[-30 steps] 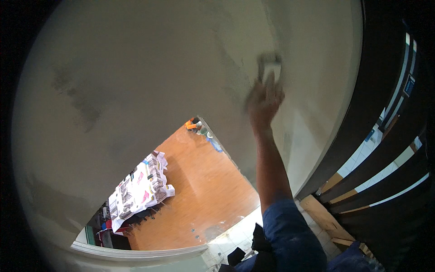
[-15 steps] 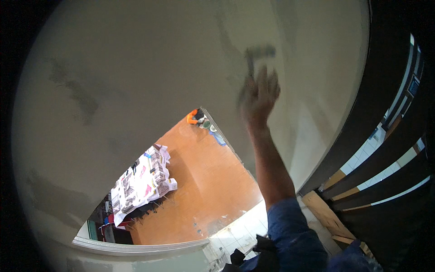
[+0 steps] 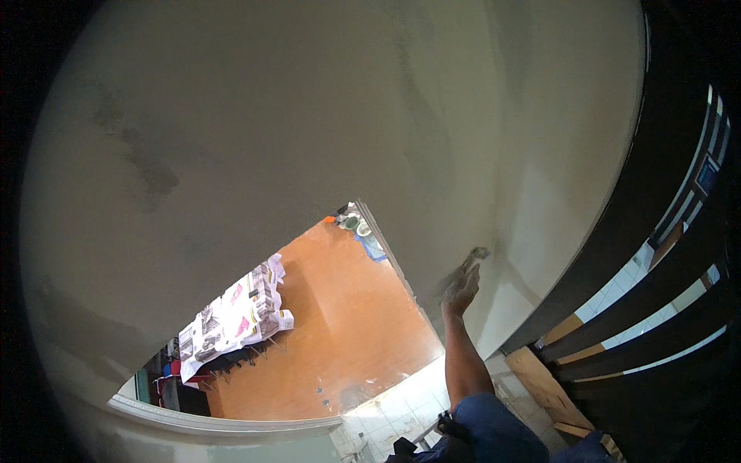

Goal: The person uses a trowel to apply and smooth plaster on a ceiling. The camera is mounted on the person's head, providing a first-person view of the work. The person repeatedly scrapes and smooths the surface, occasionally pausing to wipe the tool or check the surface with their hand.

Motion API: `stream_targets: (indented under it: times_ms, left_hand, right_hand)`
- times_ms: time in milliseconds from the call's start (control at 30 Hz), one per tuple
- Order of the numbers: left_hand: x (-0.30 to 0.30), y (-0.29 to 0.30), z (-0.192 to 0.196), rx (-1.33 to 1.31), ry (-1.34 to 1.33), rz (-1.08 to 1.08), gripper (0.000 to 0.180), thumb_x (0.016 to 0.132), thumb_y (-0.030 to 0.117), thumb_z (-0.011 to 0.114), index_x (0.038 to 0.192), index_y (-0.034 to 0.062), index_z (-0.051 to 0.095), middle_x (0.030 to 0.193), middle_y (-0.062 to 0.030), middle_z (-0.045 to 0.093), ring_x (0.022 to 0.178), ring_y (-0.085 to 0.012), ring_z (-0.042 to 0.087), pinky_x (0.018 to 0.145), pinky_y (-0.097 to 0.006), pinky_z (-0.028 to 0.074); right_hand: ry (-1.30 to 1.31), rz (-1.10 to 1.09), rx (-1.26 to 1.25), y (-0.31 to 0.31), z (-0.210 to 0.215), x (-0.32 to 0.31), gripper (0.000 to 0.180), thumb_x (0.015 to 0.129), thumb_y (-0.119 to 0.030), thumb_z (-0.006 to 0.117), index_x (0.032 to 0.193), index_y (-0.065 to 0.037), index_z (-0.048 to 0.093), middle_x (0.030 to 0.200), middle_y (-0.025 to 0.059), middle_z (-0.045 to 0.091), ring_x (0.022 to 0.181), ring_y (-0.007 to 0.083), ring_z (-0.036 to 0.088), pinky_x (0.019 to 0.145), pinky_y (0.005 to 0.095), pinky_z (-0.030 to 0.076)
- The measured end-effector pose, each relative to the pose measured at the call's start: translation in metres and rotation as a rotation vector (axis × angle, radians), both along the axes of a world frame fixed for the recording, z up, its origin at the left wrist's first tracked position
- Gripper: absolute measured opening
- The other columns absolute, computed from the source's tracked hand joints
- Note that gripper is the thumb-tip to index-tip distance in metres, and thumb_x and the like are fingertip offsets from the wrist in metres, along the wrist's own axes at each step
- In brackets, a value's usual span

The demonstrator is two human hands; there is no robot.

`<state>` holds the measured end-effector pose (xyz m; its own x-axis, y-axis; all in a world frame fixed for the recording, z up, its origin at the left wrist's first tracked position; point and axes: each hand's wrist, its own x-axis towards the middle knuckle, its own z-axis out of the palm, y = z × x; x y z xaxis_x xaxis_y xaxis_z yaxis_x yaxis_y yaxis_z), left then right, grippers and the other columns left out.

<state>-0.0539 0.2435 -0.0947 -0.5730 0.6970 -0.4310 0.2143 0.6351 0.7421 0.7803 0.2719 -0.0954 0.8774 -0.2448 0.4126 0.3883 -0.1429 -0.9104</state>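
My right hand (image 3: 461, 292) reaches up on a bare forearm with a blue sleeve and presses a small flat grey tool (image 3: 472, 258) against the pale plastered wall (image 3: 309, 116). The tool looks like a trowel or sanding block; its exact kind is too small to tell. The hand sits low on the wall, just right of the slanted wall edge (image 3: 390, 255). My left hand is out of the picture.
Darker damp patches (image 3: 143, 166) mark the wall at upper left. Below lies an orange floor (image 3: 347, 332) with a paper-covered table (image 3: 235, 312). Dark slatted panels (image 3: 664, 255) stand at right, a wooden plank (image 3: 544, 382) and white floor tiles (image 3: 397, 409) below.
My right hand has drawn the tool down the wall, from high up to low near the wall's edge. The view has tilted with it.
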Motion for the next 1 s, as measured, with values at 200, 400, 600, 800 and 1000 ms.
stream_targets:
  times_ms: [200, 400, 600, 800, 1000]
  left_hand:
    - [0.014, 0.002, 0.019, 0.045, 0.061, -0.046, 0.064, 0.09, 0.058, 0.057, 0.084, -0.004, 0.07, 0.083, -0.0117, 0.065, 0.078, -0.0203, 0.055, 0.068, -0.036, 0.046]
    - [0.027, 0.001, 0.046, 0.054, 0.15, -0.04, 0.064, 0.088, 0.059, 0.058, 0.082, -0.0037, 0.069, 0.08, -0.0112, 0.064, 0.075, -0.0202, 0.054, 0.066, -0.037, 0.046]
    - [0.044, 0.012, 0.057, 0.067, 0.217, -0.039, 0.064, 0.087, 0.06, 0.06, 0.08, -0.0035, 0.069, 0.078, -0.0108, 0.064, 0.073, -0.0201, 0.053, 0.065, -0.037, 0.045]
    - [0.044, -0.001, 0.063, 0.085, 0.238, -0.012, 0.065, 0.086, 0.061, 0.061, 0.078, -0.0032, 0.068, 0.075, -0.0103, 0.063, 0.07, -0.02, 0.053, 0.063, -0.037, 0.045]
    - [0.043, -0.001, 0.056, 0.098, 0.225, -0.025, 0.066, 0.085, 0.062, 0.062, 0.076, -0.0029, 0.068, 0.073, -0.0098, 0.062, 0.068, -0.0199, 0.052, 0.062, -0.038, 0.045]
  right_hand:
    - [-0.675, -0.204, -0.155, 0.003, 0.266, 0.034, 0.05, 0.095, -0.019, 0.059, 0.135, 0.007, 0.047, 0.13, 0.03, 0.052, 0.121, 0.0482, 0.046, 0.098, 0.0562, 0.035]
    - [-0.579, -0.208, -0.158, -0.002, 0.238, 0.07, 0.052, 0.096, -0.023, 0.057, 0.136, 0.009, 0.046, 0.132, 0.0335, 0.049, 0.122, 0.0486, 0.046, 0.101, 0.056, 0.034]
    - [-0.048, -0.125, -0.13, 0.001, -0.083, 0.054, 0.055, 0.097, -0.022, 0.054, 0.138, 0.012, 0.039, 0.135, 0.0342, 0.046, 0.125, 0.0495, 0.044, 0.104, 0.0575, 0.033]
    - [-0.34, -0.179, -0.119, 0.029, 0.002, 0.047, 0.055, 0.095, -0.016, 0.058, 0.139, 0.01, 0.039, 0.137, 0.0344, 0.043, 0.127, 0.0515, 0.041, 0.103, 0.057, 0.033]
    - [-0.701, -0.188, -0.193, -0.01, 0.237, 0.08, 0.049, 0.098, -0.02, 0.053, 0.136, 0.009, 0.045, 0.138, 0.0336, 0.044, 0.129, 0.0513, 0.039, 0.103, 0.0559, 0.033]
